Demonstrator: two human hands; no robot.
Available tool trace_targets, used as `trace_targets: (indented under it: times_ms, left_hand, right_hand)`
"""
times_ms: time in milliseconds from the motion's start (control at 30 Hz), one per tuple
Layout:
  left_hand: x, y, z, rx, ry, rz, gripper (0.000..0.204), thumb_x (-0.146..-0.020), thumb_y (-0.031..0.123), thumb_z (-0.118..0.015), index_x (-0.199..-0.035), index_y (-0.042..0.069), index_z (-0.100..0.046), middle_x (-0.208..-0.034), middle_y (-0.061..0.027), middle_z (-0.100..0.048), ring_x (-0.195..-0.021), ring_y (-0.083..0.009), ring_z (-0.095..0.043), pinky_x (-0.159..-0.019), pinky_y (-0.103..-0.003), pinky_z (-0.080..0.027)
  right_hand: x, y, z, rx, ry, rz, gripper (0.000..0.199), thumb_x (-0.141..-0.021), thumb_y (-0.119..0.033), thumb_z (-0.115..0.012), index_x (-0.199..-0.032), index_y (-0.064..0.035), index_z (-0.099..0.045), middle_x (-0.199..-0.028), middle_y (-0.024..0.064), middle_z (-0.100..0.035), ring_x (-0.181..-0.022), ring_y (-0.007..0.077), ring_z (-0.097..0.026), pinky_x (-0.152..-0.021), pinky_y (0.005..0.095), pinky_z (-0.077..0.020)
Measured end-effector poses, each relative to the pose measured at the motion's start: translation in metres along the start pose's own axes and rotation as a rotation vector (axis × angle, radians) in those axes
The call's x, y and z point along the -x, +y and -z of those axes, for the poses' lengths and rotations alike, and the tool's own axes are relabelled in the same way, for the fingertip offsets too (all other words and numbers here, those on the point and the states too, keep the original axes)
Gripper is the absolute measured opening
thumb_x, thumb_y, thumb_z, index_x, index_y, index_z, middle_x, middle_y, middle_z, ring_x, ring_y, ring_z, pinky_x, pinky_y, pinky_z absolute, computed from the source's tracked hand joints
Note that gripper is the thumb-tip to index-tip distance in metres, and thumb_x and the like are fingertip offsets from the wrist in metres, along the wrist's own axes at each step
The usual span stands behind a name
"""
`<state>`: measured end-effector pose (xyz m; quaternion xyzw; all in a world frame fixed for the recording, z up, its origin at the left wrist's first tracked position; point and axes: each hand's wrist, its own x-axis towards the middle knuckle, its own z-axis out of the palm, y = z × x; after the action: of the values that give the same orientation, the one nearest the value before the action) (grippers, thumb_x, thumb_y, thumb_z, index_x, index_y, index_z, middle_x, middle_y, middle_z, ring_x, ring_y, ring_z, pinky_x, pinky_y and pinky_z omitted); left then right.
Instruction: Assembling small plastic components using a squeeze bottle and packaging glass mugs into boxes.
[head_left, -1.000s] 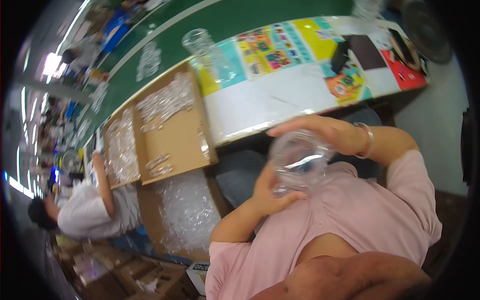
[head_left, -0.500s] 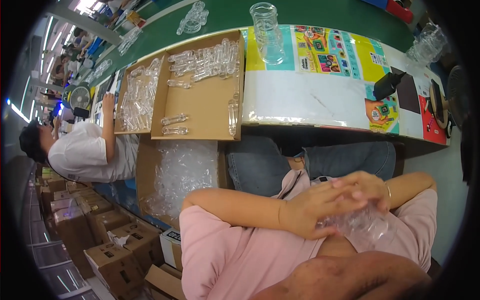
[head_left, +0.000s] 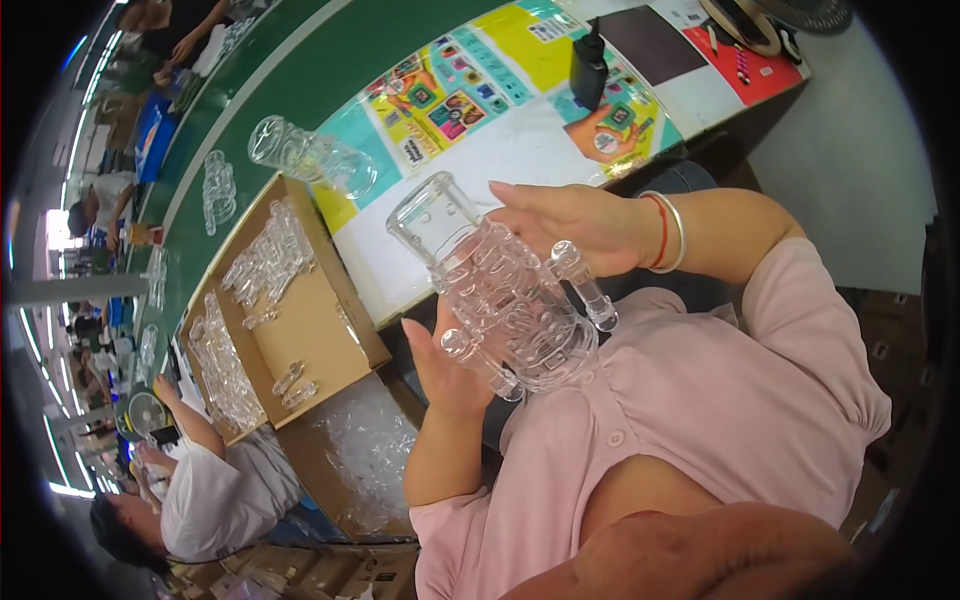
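In front of my chest I hold a clear, wide-mouthed cylindrical vessel with ridged inner walls. A small clear tube stands along each of its sides. My left hand is curled around its left side, with the thumb up and the fingers partly hidden behind the clear walls. From the right, my right hand cups the back of the vessel, its thumb extended near the rim. A second clear cylindrical vessel, without side tubes, lies tilted in view on the table beyond.
To the left, a cardboard tray holds several clear tubes, with more in the adjoining tray. Below is a box of clear plastic bags. A black bottle stands on the printed tabletop. A co-worker sits at the left.
My hands have parted from their clasp over the vessel and moved up and left, bringing it upright into plain sight. The whole view has turned and shifted.
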<state>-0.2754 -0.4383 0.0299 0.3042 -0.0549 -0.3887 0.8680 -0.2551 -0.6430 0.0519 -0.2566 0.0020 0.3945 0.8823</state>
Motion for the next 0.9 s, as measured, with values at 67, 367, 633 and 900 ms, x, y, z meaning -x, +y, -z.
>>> trace_targets:
  times_ms: [67, 367, 633, 900]
  left_hand:
    - [0.000, -0.003, -0.002, 0.018, 0.119, -0.059, 0.089, -0.080, 0.069, -0.035, -0.137, 0.002, -0.020, -0.135, -0.0151, -0.034, -0.119, -0.0344, -0.039, -0.093, -0.056, -0.035]
    - [-0.004, -0.009, -0.005, -0.072, 0.076, -0.130, 0.095, -0.079, 0.072, -0.032, -0.138, -0.001, -0.017, -0.139, -0.0142, -0.029, -0.125, -0.0281, -0.033, -0.102, -0.042, -0.029]
    - [-0.010, -0.007, -0.024, -0.264, 0.182, -0.085, 0.082, -0.087, 0.061, -0.030, -0.137, -0.003, -0.018, -0.138, -0.0162, -0.029, -0.124, -0.0293, -0.034, -0.102, -0.043, -0.029]
    - [0.003, -0.015, -0.022, -0.370, -0.003, -0.309, 0.082, -0.085, 0.061, -0.035, -0.137, -0.001, -0.019, -0.138, -0.0175, -0.028, -0.127, -0.0306, -0.031, -0.105, -0.045, -0.026]
  right_hand:
    - [0.002, 0.002, -0.001, 0.026, 0.016, 0.028, 0.056, -0.095, -0.044, -0.030, -0.124, 0.0025, -0.040, -0.120, 0.0113, -0.052, -0.108, 0.0183, -0.051, -0.094, 0.0337, -0.0396]
    - [0.016, 0.005, -0.003, 0.267, 0.083, 0.145, 0.055, -0.091, -0.047, -0.041, -0.117, 0.0004, -0.049, -0.111, 0.0066, -0.056, -0.097, 0.0122, -0.053, -0.087, 0.0255, -0.0399]
    - [0.017, -0.004, 0.010, 0.155, 0.024, 0.069, 0.050, -0.096, -0.039, -0.029, -0.123, 0.0016, -0.041, -0.120, 0.0103, -0.050, -0.109, 0.0169, -0.049, -0.095, 0.0300, -0.0375]
    - [0.039, -0.018, 0.011, 1.541, 0.181, 0.760, 0.032, -0.084, -0.018, -0.053, -0.112, -0.0034, -0.052, -0.108, 0.0074, -0.059, -0.107, 0.0221, -0.054, -0.103, 0.0489, -0.0281]
